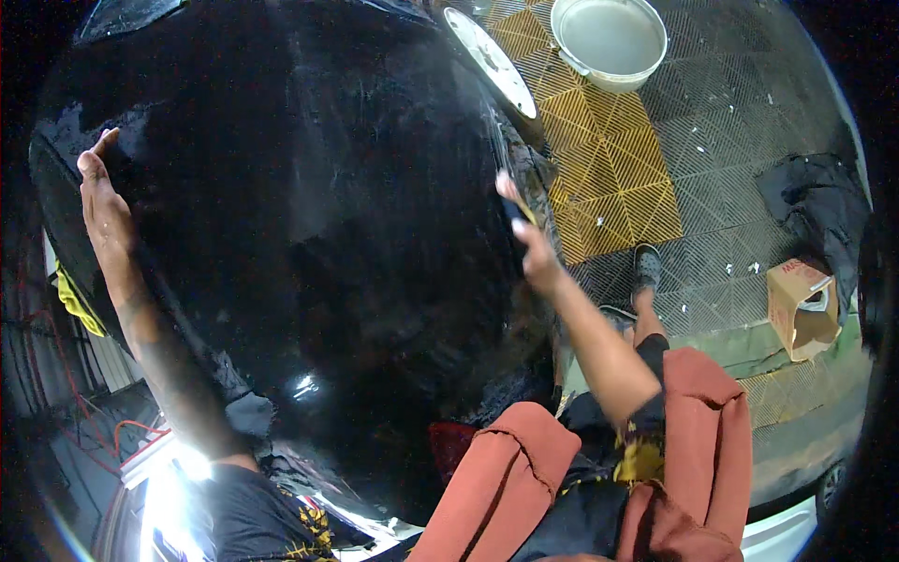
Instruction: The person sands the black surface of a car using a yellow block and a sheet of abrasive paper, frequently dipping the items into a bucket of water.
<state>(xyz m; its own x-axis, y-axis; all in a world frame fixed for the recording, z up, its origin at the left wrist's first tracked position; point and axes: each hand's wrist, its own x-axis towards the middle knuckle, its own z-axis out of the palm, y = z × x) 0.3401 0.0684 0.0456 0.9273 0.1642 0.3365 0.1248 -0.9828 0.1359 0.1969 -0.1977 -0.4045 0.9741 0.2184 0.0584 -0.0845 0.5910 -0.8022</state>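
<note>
A broad, dark, wet-looking car body panel fills the middle of the head view, with pale streaks across it. My left hand lies against its left side, arm stretched out, fingers extended with nothing visible in them. At the panel's right edge, my right hand is closed around a small flat tool, dark with a yellowish edge. Motion blurs that hand, and the tool's exact kind cannot be made out. Just beyond it is a car wheel with a pale rim.
On the ribbed floor tiles at the upper right stands a white bucket. An open cardboard box and a crumpled dark cloth lie at the right. A yellow cloth hangs at the left, above a bright lamp.
</note>
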